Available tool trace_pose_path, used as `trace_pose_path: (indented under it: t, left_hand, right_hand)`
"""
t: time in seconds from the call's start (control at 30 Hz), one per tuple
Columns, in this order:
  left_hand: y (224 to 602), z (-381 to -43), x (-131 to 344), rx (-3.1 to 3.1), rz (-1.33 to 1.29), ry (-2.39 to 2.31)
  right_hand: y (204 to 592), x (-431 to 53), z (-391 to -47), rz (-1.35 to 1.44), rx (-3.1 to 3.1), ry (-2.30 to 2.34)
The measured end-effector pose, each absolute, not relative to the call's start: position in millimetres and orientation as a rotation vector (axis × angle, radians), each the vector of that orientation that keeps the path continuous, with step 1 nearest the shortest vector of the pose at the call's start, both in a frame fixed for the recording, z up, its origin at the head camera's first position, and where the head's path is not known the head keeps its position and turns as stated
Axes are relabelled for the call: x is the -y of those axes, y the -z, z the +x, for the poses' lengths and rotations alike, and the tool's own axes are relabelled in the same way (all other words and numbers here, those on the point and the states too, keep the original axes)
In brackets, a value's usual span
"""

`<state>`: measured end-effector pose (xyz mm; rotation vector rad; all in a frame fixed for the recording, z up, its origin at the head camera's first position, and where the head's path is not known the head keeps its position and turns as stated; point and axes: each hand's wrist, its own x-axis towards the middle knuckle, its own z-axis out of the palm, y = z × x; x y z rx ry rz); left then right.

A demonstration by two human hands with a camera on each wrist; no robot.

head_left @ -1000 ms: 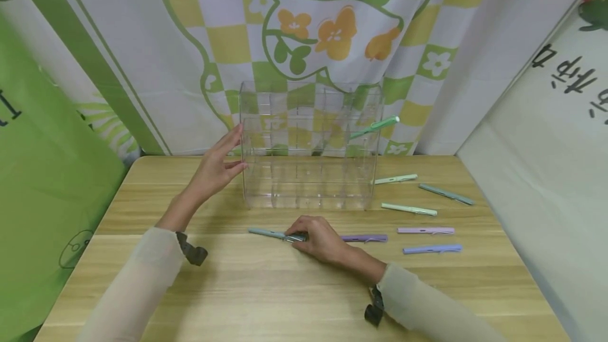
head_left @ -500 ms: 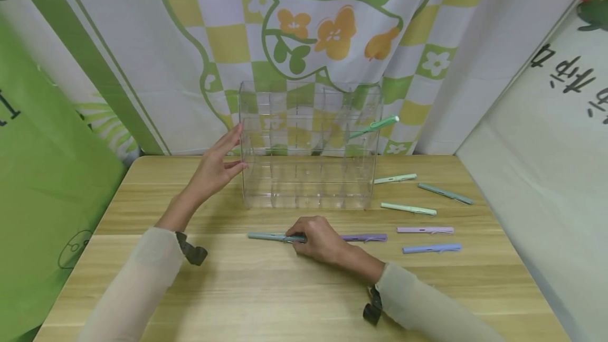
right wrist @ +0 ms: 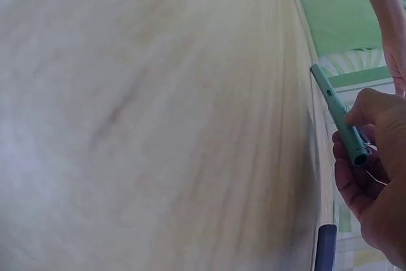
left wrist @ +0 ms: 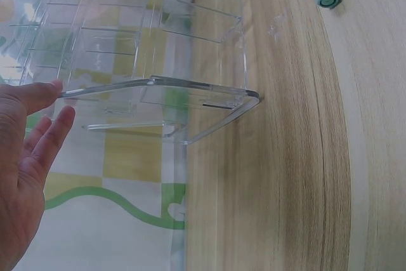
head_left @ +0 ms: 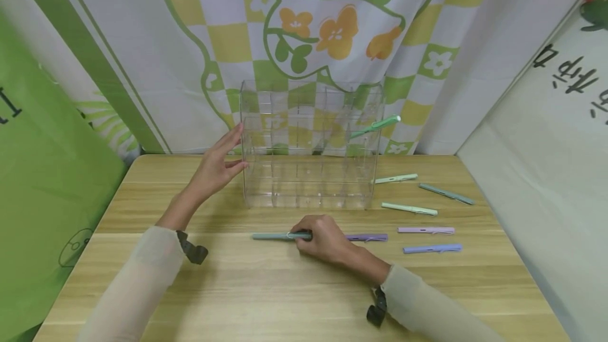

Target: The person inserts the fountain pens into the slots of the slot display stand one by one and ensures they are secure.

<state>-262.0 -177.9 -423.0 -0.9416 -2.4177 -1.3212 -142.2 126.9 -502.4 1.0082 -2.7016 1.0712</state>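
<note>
In the head view my right hand (head_left: pixel 325 239) pinches a teal pen (head_left: pixel 273 236) by its clip end, over the table in front of a clear plastic rack (head_left: pixel 309 173). The right wrist view shows the same pen (right wrist: pixel 336 109) between thumb and fingers, its round end facing the camera. My left hand (head_left: pixel 212 170) touches the rack's left side, fingers rather straight. In the left wrist view the thumb of my left hand (left wrist: pixel 25 150) meets the edge of the side panel. A green pen (head_left: pixel 375 126) sticks out at a slant from the rack's right side.
Right of my right hand lies a purple pen (head_left: pixel 368 237), partly hidden by it. Beyond are a lilac pen (head_left: pixel 425 230), a blue pen (head_left: pixel 432 248), a dark teal pen (head_left: pixel 445 193) and two pale green pens (head_left: pixel 409 209). A patterned curtain (head_left: pixel 228 44) hangs behind the rack.
The teal pen has shifted slightly right along with my right hand, and its clip has turned to the upper side. My left hand stays on the rack.
</note>
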Motion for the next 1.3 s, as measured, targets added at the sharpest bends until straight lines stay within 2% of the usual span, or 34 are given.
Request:
trace_pose_path:
  t: [0.8,1.3]
  left_hand:
    - [424,-261,178,2.396,-0.953,1.355]
    - [425,-262,179,2.398,-0.953,1.359]
  right_hand:
    - [464,-154,-146,0.824,2.402,-1.520]
    - [428,-168,-158,0.606,2.138,-1.672]
